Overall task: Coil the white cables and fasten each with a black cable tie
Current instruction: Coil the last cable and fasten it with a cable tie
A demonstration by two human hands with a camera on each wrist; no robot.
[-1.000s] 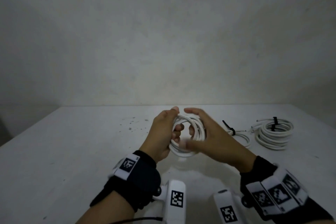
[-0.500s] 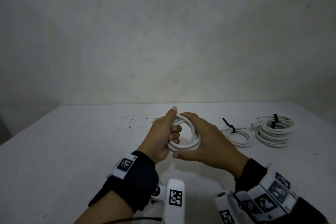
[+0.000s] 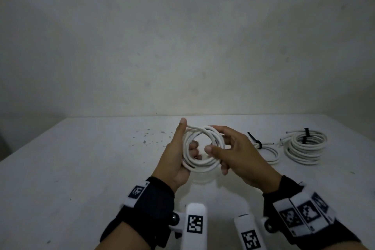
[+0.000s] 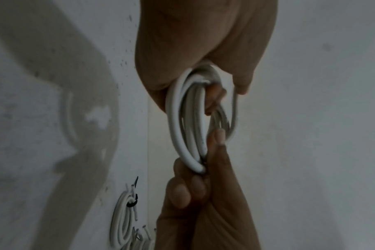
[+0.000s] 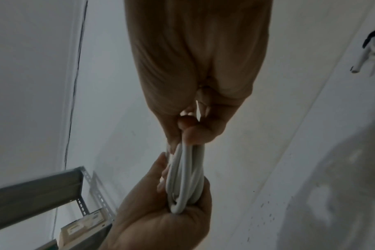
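A white cable coil (image 3: 199,163) of several loops is held upright above the white table (image 3: 81,168) between both hands. My left hand (image 3: 178,154) grips the coil's left side, thumb up along its top and fingers curled through the middle. My right hand (image 3: 229,152) grips the right side, thumb inside the ring. The left wrist view shows the coil (image 4: 182,128) edge-on between the left hand (image 4: 203,71) and the right hand (image 4: 201,191). The right wrist view shows the loops (image 5: 185,182) pinched at both ends. No cable tie shows on this coil.
Two tied coils lie on the table to the right: a small thin coil (image 3: 271,153) with a black tie (image 3: 254,140), and a larger thick coil (image 3: 304,147) with a black tie (image 3: 306,135). Dark specks dot the table behind. A metal shelf (image 5: 43,191) stands off to the side.
The coil has been turned to face me more squarely, and its ring has opened wider. My right hand shifted its grip on the right side, thumb now inside the ring.
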